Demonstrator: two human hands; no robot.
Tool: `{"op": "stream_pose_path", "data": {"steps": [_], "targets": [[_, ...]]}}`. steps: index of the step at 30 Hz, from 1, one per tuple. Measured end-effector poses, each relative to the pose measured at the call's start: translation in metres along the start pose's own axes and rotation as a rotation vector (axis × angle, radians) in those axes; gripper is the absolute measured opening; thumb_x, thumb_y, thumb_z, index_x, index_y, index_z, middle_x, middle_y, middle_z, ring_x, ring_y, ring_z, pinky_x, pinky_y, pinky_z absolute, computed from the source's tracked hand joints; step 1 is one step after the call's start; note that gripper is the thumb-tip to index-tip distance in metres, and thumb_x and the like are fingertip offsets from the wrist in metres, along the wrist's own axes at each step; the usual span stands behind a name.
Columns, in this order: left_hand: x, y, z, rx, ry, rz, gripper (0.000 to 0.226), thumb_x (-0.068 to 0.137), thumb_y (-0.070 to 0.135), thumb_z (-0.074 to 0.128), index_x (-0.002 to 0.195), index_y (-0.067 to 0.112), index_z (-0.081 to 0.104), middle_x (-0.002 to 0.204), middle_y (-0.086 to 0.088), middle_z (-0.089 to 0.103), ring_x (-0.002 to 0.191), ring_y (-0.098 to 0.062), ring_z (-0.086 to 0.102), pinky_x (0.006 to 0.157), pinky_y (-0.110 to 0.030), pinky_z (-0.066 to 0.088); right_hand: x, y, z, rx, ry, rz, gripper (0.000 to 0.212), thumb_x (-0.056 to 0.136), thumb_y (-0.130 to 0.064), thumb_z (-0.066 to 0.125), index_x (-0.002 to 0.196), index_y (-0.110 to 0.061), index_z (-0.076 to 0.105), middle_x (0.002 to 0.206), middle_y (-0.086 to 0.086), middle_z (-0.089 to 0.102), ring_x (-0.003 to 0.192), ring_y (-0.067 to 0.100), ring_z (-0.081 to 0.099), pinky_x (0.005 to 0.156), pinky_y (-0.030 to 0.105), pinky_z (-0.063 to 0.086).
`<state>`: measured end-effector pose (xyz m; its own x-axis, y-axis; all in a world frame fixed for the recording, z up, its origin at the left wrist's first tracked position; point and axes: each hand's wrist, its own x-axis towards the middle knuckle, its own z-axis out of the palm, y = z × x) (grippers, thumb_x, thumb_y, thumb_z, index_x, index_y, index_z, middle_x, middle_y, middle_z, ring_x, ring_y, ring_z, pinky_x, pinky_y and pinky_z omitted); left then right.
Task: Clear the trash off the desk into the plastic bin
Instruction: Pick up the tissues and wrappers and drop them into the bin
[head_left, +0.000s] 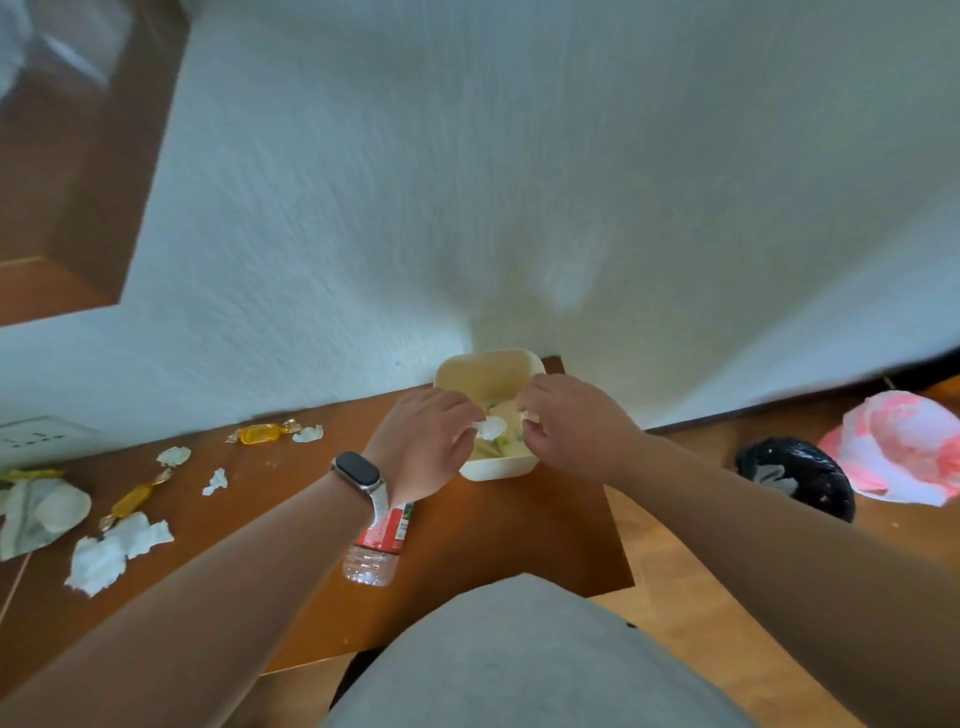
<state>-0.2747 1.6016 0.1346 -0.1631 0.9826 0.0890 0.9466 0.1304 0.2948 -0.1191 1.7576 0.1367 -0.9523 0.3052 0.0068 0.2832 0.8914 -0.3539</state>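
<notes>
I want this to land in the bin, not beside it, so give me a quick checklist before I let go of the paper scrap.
1. Left hand pinches the white scrap: ok.
2. Scrap hangs over the opening of the bin: ok.
3. Bin has room, with only a little trash at its bottom: ok.
4. Bin rests on the desk, at its far corner by the wall: ok.
5. Right hand empty: cannot tell, as its fingers curl over the bin.
6. Desk cleared: not ok; the bottle, candy wrapper and tissue remain.
</notes>
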Motion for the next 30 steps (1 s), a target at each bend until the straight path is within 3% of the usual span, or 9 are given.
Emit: {"op": "stream_pose_path", "data": {"steps": [8, 13, 16, 18, 25, 30], "targets": [[-0.029, 0.004, -0.006, 0.084, -0.020, -0.169, 0.034, 0.095, 0.040, 0.051, 0.123, 0.024, 0.061, 0.130, 0.002, 0.059, 0.122, -0.019, 0.051, 0.108, -0.041, 0.034, 0.016, -0.003, 0.003, -0.012, -0.006, -0.143, 0.020, 0.083, -0.026, 0.049, 0.071, -0.011, 0.051, 0.069, 0.000, 0.046, 0.063, 0.021, 0.045, 0.055, 0.035, 0.038], [-0.070, -0.009, -0.015, 0.132, -0.031, -0.350, 0.037, 0.094, 0.035, 0.054, 0.130, 0.025, 0.054, 0.142, 0.001, 0.049, 0.133, -0.021, 0.042, 0.113, -0.040, 0.025, 0.042, -0.035, 0.021, -0.057, -0.056, -0.248, 0.031, 0.090, -0.037, 0.044, 0.094, -0.013, 0.064, 0.090, 0.002, 0.062, 0.081, 0.021, 0.056, 0.066, 0.037, 0.049], [-0.100, -0.018, -0.021, 0.152, -0.012, -0.462, 0.038, 0.093, 0.032, 0.058, 0.129, 0.021, 0.054, 0.142, -0.003, 0.049, 0.131, -0.025, 0.045, 0.108, -0.041, 0.033, 0.052, -0.063, 0.031, -0.097, -0.067, -0.326, 0.024, 0.089, -0.033, 0.054, 0.101, -0.016, 0.066, 0.096, -0.001, 0.064, 0.087, 0.019, 0.060, 0.067, 0.030, 0.049], [-0.120, -0.027, -0.023, 0.161, -0.007, -0.519, 0.039, 0.093, 0.032, 0.058, 0.130, 0.020, 0.054, 0.142, -0.004, 0.050, 0.131, -0.025, 0.045, 0.108, -0.043, 0.035, 0.059, -0.081, 0.037, -0.105, -0.088, -0.375, 0.023, 0.089, -0.031, 0.054, 0.102, -0.015, 0.065, 0.100, 0.001, 0.065, 0.092, 0.020, 0.060, 0.074, 0.033, 0.051], [-0.188, -0.079, -0.028, 0.183, -0.039, -0.686, 0.047, 0.095, 0.037, 0.052, 0.139, 0.022, 0.046, 0.150, -0.003, 0.041, 0.139, -0.023, 0.036, 0.112, -0.042, 0.031, 0.087, -0.140, 0.067, -0.161, -0.160, -0.424, 0.032, 0.092, -0.039, 0.043, 0.106, -0.016, 0.060, 0.102, 0.000, 0.062, 0.093, 0.020, 0.058, 0.083, 0.037, 0.050], [-0.242, -0.127, -0.027, 0.139, -0.067, -0.896, 0.051, 0.096, 0.039, 0.050, 0.143, 0.023, 0.038, 0.154, -0.003, 0.034, 0.142, -0.024, 0.029, 0.113, -0.043, 0.026, 0.109, -0.177, 0.092, -0.205, -0.199, -0.413, 0.033, 0.093, -0.036, 0.046, 0.114, -0.016, 0.059, 0.105, -0.001, 0.060, 0.095, 0.017, 0.057, 0.085, 0.033, 0.049]]}}
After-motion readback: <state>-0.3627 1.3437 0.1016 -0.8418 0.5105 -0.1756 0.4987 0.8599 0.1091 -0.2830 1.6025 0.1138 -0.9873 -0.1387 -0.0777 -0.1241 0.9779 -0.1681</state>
